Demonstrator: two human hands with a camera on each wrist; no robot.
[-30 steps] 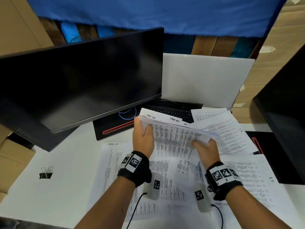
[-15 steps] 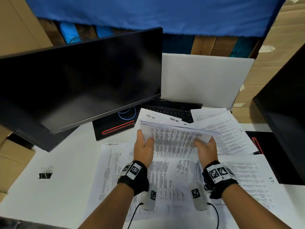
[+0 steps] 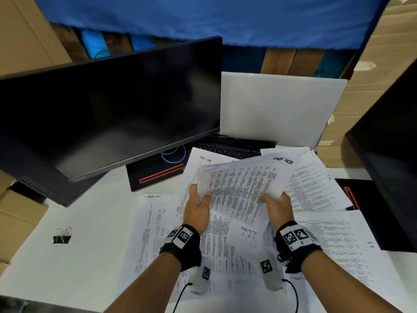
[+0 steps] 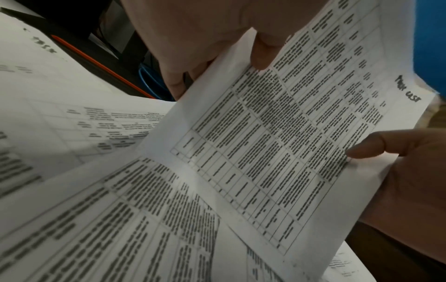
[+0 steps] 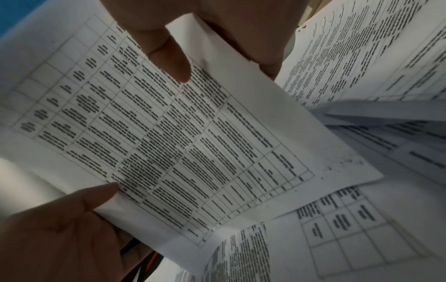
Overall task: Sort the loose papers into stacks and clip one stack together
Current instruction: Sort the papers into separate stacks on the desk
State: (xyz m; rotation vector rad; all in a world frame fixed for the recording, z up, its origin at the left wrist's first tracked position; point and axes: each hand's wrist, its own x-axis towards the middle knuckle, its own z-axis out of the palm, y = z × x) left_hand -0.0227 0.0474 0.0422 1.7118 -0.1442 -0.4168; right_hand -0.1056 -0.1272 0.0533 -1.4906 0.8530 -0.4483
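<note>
- Only the head view shows the whole white table (image 3: 74,222): the binder clip (image 3: 62,236) sits alone near its left edge, well apart from the loose papers (image 3: 158,233) that cover its middle and right part.
- Only the head view shows the dark monitor (image 3: 108,105) at the back left and the keyboard (image 3: 228,150) behind the papers.
- The wrist views show the printed table on the held stack (image 4: 277,143) from close; the left wrist view also shows a handwritten title at its far corner.
- The right wrist view shows the thumb on top of the stack (image 5: 169,133) and the other fingers (image 5: 265,63) under it.
- Compared with one second ago, the stack is turned clockwise and tilted, so its title corner now points to the back right of the table; both hands sit lower on it.
- The left hand (image 3: 197,206) pinches the left edge of the stack, thumb on top, palm facing inward.
- The right hand (image 3: 278,205) pinches the right edge in the same way.
- Both forearms reach forward over the papers, and the stack is held above the middle of the table.
</note>
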